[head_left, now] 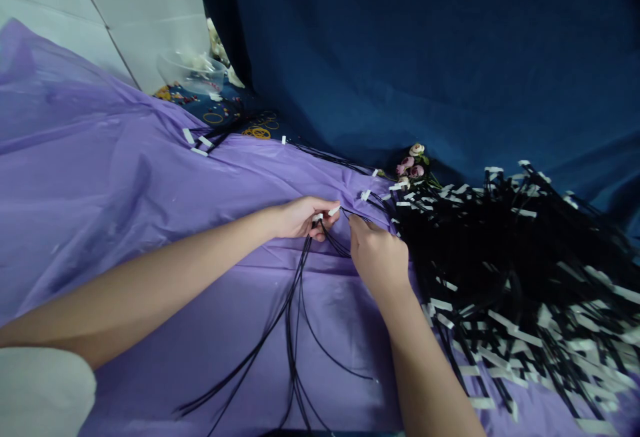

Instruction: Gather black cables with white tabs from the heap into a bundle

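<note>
Near the middle of the purple cloth, my left hand (306, 218) is closed on a few black cables (293, 290) with small white connectors (334, 211) at their ends. The cables' free ends hang down and spread over the cloth. Just right of it, my right hand (379, 250) is closed, with its fingertips close to the white connector and a thin black strand at them. Its palm faces away, so the exact grip is partly hidden. A large pile of black cables (480, 243) with white connectors lies beside my right forearm.
Purple cloth (150, 190) covers the work surface, with a dark blue curtain (425, 57) behind it. Artificial roses (411, 169) lie by the pile. Yellow rubber bands (257, 133), a clear plastic bowl (193, 71) and several white-ended cables (199, 152) are at the back left.
</note>
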Demonstrator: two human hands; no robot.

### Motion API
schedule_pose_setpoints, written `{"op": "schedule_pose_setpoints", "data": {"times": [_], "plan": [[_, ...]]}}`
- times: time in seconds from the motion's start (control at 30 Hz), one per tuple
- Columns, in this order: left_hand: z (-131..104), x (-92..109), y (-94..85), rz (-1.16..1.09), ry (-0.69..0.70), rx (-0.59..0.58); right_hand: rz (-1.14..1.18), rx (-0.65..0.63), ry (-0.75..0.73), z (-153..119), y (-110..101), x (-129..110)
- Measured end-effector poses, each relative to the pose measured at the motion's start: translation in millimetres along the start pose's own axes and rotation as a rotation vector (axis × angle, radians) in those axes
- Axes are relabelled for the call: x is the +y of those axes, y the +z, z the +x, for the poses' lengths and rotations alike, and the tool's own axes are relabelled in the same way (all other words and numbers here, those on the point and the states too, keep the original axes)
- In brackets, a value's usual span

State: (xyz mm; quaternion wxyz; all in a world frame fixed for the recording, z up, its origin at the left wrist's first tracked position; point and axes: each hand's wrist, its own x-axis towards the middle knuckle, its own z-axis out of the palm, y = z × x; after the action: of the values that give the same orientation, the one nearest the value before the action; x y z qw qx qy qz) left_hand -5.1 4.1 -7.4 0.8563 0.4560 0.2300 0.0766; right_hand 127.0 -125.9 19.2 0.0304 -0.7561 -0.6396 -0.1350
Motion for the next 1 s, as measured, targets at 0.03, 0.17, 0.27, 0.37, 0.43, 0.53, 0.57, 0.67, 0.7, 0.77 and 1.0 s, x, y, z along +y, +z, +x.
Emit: {"op": "schedule_pose_setpoints", "data": {"times": [0.03,0.17,0.27,0.37,0.43,0.53,0.57,0.67,0.7,0.77,1.0], "plan": [[0.3,-0.1,-0.2,0.002,-0.001,-0.002,0.000,-0.002,0.004,0.0,0.1,-0.2],[1.3,0.0,-0.4,0.003,-0.009,-0.012,0.004,-0.014,0.023,0.3,-0.2,-1.9],[1.1,0.7,-0.3,-0.007,-0.020,-0.012,0.012,-0.022,0.038,0.3,-1.0,-3.2],[0.6,1.4,-0.1,-0.012,-0.033,-0.009,0.020,-0.029,0.049,-0.2,-2.0,-3.8],[0.7,1.6,0.0,-0.014,-0.037,-0.001,0.027,-0.035,0.053,-0.6,-2.7,-3.5],[1.7,1.6,0.3,-0.019,-0.038,0.014,0.039,-0.041,0.057,-1.1,-3.3,-2.9],[1.9,1.6,0.4,-0.016,-0.038,0.017,0.043,-0.042,0.059,-1.2,-3.4,-2.8],[1.9,2.0,1.2,-0.008,-0.039,0.026,0.050,-0.044,0.059,-1.2,-3.3,-3.2],[1.5,2.2,1.7,-0.009,-0.043,0.027,0.050,-0.044,0.059,-1.0,-3.2,-3.4],[0.6,2.9,2.8,-0.009,-0.055,0.024,0.046,-0.044,0.062,-0.7,-2.9,-3.9],[-0.3,4.9,4.4,0.010,-0.059,0.031,0.030,-0.040,0.068,-0.2,-2.4,-4.6]]}}
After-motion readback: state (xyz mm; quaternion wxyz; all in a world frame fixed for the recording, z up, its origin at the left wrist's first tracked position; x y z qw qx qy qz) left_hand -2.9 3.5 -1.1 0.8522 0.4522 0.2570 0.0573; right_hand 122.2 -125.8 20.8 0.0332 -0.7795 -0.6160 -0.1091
